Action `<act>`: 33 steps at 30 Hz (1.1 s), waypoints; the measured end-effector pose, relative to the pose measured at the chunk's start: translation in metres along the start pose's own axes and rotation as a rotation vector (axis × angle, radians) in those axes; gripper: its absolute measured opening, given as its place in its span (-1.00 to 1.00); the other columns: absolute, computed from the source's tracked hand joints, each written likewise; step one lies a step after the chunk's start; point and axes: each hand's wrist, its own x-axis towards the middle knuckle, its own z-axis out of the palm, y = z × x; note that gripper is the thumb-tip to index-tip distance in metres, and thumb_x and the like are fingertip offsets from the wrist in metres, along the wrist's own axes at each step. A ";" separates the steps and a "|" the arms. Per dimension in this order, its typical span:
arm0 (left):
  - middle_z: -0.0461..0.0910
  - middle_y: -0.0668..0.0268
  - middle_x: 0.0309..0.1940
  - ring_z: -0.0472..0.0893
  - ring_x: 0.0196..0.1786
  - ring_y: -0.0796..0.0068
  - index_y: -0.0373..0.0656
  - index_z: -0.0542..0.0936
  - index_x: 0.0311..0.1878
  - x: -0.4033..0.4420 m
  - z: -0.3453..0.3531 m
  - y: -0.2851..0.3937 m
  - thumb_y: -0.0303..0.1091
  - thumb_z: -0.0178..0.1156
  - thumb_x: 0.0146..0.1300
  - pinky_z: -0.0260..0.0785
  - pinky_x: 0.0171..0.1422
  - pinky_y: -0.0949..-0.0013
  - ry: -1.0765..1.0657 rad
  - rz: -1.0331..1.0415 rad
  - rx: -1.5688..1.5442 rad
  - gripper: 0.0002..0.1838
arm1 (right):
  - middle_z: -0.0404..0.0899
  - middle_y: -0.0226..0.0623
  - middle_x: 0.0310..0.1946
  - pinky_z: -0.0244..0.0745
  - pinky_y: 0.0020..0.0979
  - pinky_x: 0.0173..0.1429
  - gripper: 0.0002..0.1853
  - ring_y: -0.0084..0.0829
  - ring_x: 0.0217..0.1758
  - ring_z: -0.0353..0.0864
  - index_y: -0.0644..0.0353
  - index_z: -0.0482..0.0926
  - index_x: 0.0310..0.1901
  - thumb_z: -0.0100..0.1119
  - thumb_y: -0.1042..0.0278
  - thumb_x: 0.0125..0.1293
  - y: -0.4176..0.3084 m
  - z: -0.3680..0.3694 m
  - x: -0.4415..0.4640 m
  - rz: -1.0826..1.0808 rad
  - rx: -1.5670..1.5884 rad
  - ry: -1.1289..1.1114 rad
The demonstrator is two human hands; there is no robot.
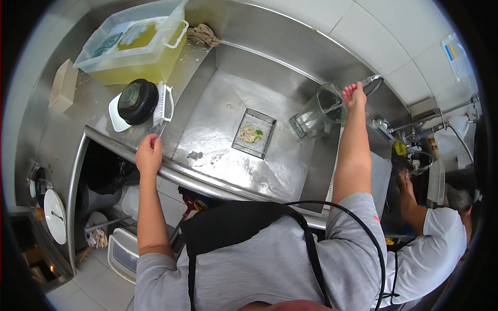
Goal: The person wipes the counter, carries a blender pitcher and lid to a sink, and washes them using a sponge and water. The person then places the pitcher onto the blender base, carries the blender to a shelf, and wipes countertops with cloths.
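My right hand [354,96] is closed at the end of the curved metal faucet spout [374,81], at the sink's right. Just beside it, a clear blender jar [314,115] leans inside the sink with its wide mouth towards the hand. My left hand [149,156] hangs at the sink's front edge, fingers curled, with nothing visible in it. Close to that hand are a white scrub brush [164,103], a dark round bowl [138,101] and a white dish [119,115] partly under the bowl. A square drain basket [268,123] holds food scraps in the sink floor [207,124].
A clear plastic tub [129,59] of yellowish liquid stands at back left, with a brown rag [203,35] beside it. A beige block-shaped container [64,86] is farther left. At right, a co-worker [433,249] reaches towards another tap. The metal front rail [207,182] borders the sink.
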 end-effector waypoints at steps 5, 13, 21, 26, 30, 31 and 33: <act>0.51 0.24 -0.52 0.50 -0.45 0.37 -0.19 0.50 -0.32 0.001 0.003 0.001 -0.30 0.04 0.03 0.31 -0.31 0.38 0.000 0.007 -0.006 -0.80 | 0.38 -0.13 -0.19 0.32 -0.23 -0.08 -0.62 -0.20 -0.14 0.40 0.27 0.30 -0.10 -0.27 0.12 0.25 -0.005 0.004 0.019 0.039 -0.154 -0.018; 0.51 0.22 -0.52 0.50 -0.44 0.37 -0.20 0.49 -0.32 0.005 0.006 -0.002 -0.29 0.04 0.04 0.31 -0.30 0.39 -0.019 -0.037 0.039 -0.80 | -0.34 0.13 0.23 -0.19 -0.04 0.26 -0.36 0.02 0.30 -0.26 0.33 -0.25 0.20 -0.44 0.02 0.27 -0.009 -0.007 0.031 0.243 0.230 -0.292; 0.51 0.23 -0.52 0.49 -0.46 0.39 -0.22 0.49 -0.32 0.005 0.007 0.001 -0.30 0.04 0.05 0.31 -0.31 0.40 -0.019 -0.037 0.052 -0.80 | -0.06 0.17 0.17 0.11 -0.11 0.16 -0.38 -0.04 0.21 0.06 0.35 -0.16 0.20 -0.39 0.05 0.27 -0.013 -0.006 0.020 0.262 0.204 -0.429; 0.51 0.23 -0.53 0.49 -0.46 0.40 -0.23 0.49 -0.32 0.004 0.005 0.003 -0.32 0.05 0.05 0.31 -0.32 0.41 -0.015 -0.043 0.077 -0.81 | 0.37 -0.12 -0.27 0.31 -0.40 -0.25 -0.65 -0.41 -0.29 0.40 0.39 0.27 -0.10 -0.13 0.43 0.06 0.051 -0.051 -0.008 -0.518 -0.247 0.189; 0.51 0.22 -0.51 0.50 -0.44 0.36 -0.21 0.49 -0.32 0.005 0.004 0.004 -0.29 0.04 0.05 0.31 -0.32 0.38 -0.016 -0.035 0.068 -0.80 | 0.25 -0.23 -0.37 0.25 -0.40 -0.14 -0.42 -0.42 -0.34 0.29 0.48 0.17 -0.08 0.09 0.57 -0.26 0.212 -0.117 0.006 -0.661 -0.328 0.300; 0.51 0.22 -0.51 0.50 -0.44 0.35 -0.21 0.49 -0.32 0.005 0.004 0.004 -0.29 0.04 0.05 0.31 -0.32 0.37 -0.022 -0.042 0.080 -0.79 | 0.30 -0.16 -0.30 0.26 -0.43 -0.12 -0.42 -0.44 -0.26 0.33 0.44 0.17 -0.06 0.14 0.52 -0.19 0.230 -0.108 -0.008 -0.710 -0.336 0.160; 0.52 0.21 -0.50 0.51 -0.43 0.32 -0.20 0.49 -0.31 0.004 0.004 0.001 -0.27 0.04 0.04 0.31 -0.32 0.36 -0.022 -0.051 0.078 -0.79 | 0.39 -0.19 -0.39 0.31 -0.41 -0.19 -0.59 -0.42 -0.31 0.40 0.39 0.23 -0.15 0.11 0.43 -0.03 0.211 -0.086 -0.029 -0.528 -0.443 0.133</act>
